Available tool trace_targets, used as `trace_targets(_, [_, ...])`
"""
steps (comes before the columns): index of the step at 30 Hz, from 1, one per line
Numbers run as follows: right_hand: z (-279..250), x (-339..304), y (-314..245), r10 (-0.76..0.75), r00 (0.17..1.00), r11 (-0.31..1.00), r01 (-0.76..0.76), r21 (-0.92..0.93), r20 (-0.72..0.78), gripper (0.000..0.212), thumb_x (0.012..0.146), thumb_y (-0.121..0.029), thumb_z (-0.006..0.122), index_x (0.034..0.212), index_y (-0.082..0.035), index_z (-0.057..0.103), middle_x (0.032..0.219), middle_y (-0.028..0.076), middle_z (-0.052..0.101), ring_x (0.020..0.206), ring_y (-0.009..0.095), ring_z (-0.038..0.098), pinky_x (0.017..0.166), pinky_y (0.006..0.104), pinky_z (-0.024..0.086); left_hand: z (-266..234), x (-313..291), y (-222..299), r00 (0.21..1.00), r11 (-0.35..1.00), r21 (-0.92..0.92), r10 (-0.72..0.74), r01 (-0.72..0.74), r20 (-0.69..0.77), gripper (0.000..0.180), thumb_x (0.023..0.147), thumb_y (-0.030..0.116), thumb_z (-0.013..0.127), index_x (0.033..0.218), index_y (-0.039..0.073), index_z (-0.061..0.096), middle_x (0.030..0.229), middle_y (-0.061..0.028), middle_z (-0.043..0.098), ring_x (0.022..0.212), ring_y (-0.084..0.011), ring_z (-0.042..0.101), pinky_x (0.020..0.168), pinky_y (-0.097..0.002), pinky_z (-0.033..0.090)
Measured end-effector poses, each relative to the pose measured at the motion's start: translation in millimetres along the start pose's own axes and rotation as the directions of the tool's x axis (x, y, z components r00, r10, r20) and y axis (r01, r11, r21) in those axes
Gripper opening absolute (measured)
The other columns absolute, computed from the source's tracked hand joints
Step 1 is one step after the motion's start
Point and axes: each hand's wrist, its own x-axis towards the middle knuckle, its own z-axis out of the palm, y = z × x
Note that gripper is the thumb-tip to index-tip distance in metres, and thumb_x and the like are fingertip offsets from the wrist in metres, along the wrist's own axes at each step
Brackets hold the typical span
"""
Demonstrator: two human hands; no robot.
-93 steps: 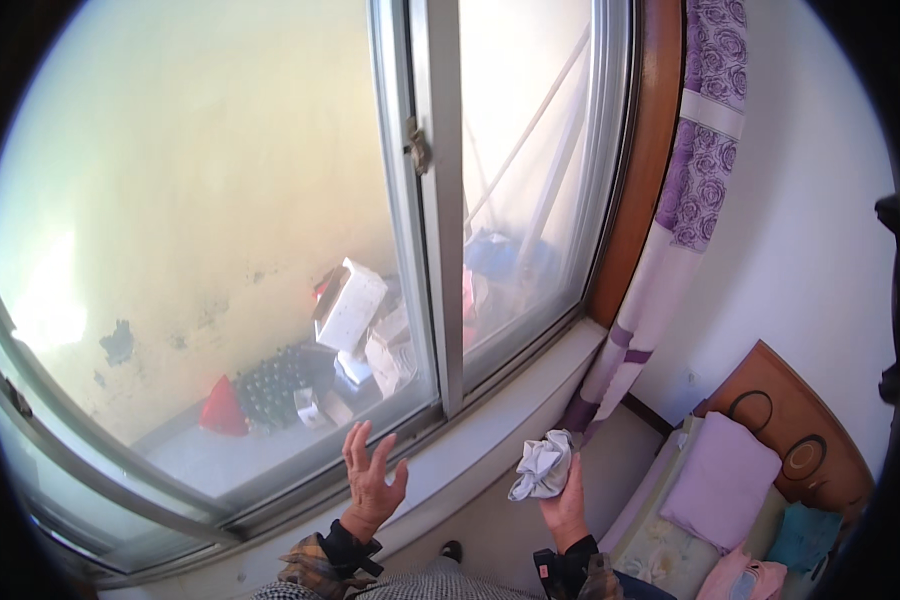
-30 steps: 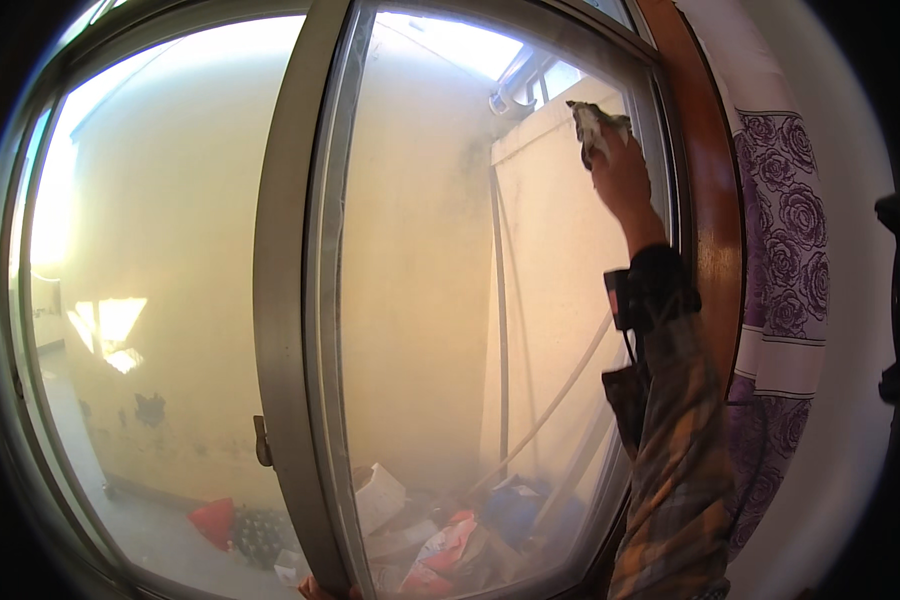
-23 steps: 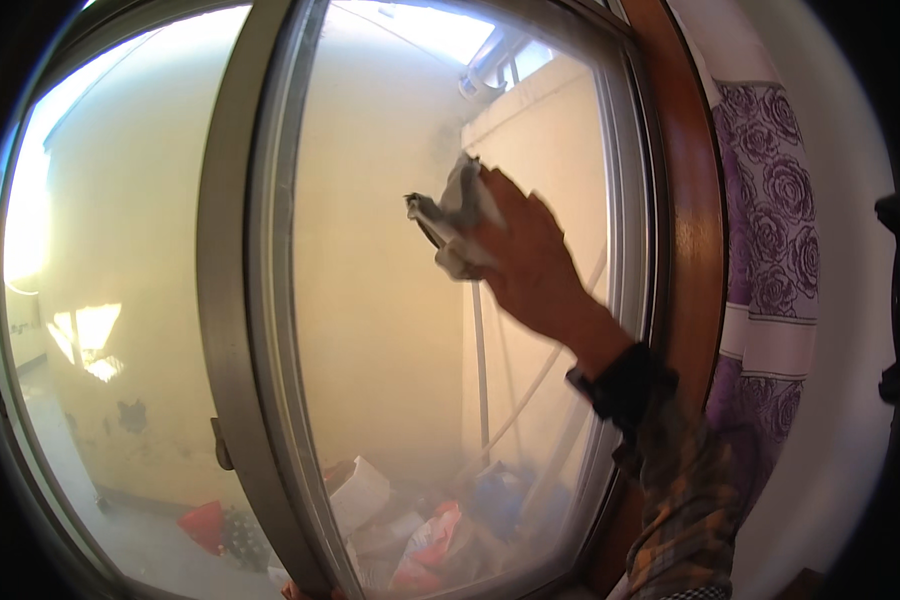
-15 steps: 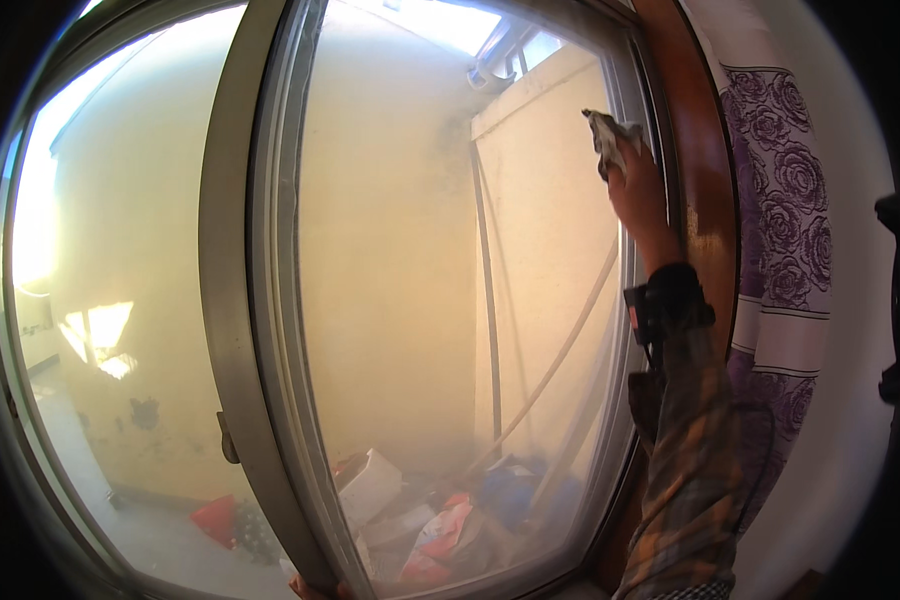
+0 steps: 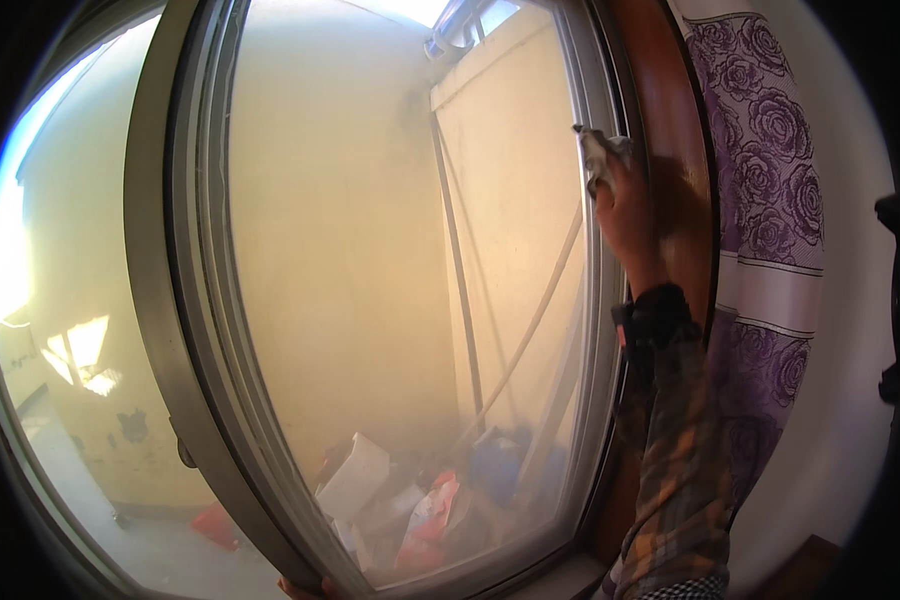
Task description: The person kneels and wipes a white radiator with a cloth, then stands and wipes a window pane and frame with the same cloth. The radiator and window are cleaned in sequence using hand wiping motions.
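My right hand (image 5: 628,218) is closed round a crumpled grey-white cloth (image 5: 602,160). It presses the cloth against the right-hand upright of the window frame (image 5: 610,100), at the edge of the glass pane (image 5: 340,250). A dark band circles my right wrist, above a plaid sleeve. Down at the lower edge, a sliver of my left hand (image 5: 305,588) shows by the foot of the window's middle upright (image 5: 155,270); most of its fingers are hidden.
Right of the window are a brown wooden surround (image 5: 670,130) and a purple rose-patterned curtain (image 5: 760,140). A handle (image 5: 183,445) sits on the middle upright. Beyond the glass, poles (image 5: 457,250) lean on a yellow wall, above a white box (image 5: 355,475) and other clutter.
The view has swung right, so the window sits further left in it. My right hand has taken the cloth from the glass edge onto the right-hand frame.
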Motion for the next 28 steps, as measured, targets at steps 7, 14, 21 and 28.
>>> trace_targets(7, [-11.7,-147.2,-52.8,-0.109,0.993,0.992,0.111,-0.064,0.033,0.056,0.081,-0.003,0.060,0.137,0.001,0.058,0.147,0.036,0.044,0.133,0.053,0.047,0.113,0.0561,0.038,-7.6,-0.2,3.4,0.991,0.992,-0.089,-0.078,0.088,0.109,0.081,0.105,0.035,0.056,0.156,-0.012,0.014,0.158,-0.0362,0.023,0.145,-0.0516,0.028,0.120,-0.0549,0.022])
trace_targets(14, [-45.4,-199.8,-50.0,-0.202,0.961,0.978,0.191,0.079,0.190,0.043,0.089,-0.004,0.061,0.132,0.001,0.061,0.147,0.035,0.045,0.128,0.051,0.051,0.107,0.0554,0.040,-9.8,23.2,17.8,0.994,0.993,-0.094,-0.064,0.072,0.088,0.081,0.103,0.039,0.056,0.155,-0.010,0.018,0.153,-0.0355,0.029,0.140,-0.0491,0.034,0.118,-0.0538,0.025])
trace_targets(21, [-58.8,-269.1,-6.6,0.173,0.949,0.982,-0.145,-0.124,0.262,0.050,0.087,-0.007,0.059,0.136,0.001,0.057,0.151,0.037,0.038,0.138,0.055,0.038,0.118,0.0559,0.031,-25.3,35.9,57.8,0.999,0.976,-0.215,-0.040,0.043,0.015,0.069,0.102,0.035,0.058,0.148,-0.008,0.031,0.136,-0.0309,0.042,0.124,-0.0456,0.045,0.110,-0.0517,0.033])
trace_targets(28, [-100.4,-470.4,-12.0,0.400,0.819,0.901,-0.434,-0.013,0.413,0.055,0.093,-0.016,0.062,0.144,0.001,0.053,0.158,0.039,0.026,0.148,0.054,0.025,0.122,0.0610,0.018,-30.9,39.6,64.9,0.993,0.973,-0.219,-0.049,0.071,0.103,0.071,0.102,0.031,0.059,0.151,-0.008,0.023,0.140,-0.0308,0.038,0.125,-0.0467,0.043,0.113,-0.0513,0.030])
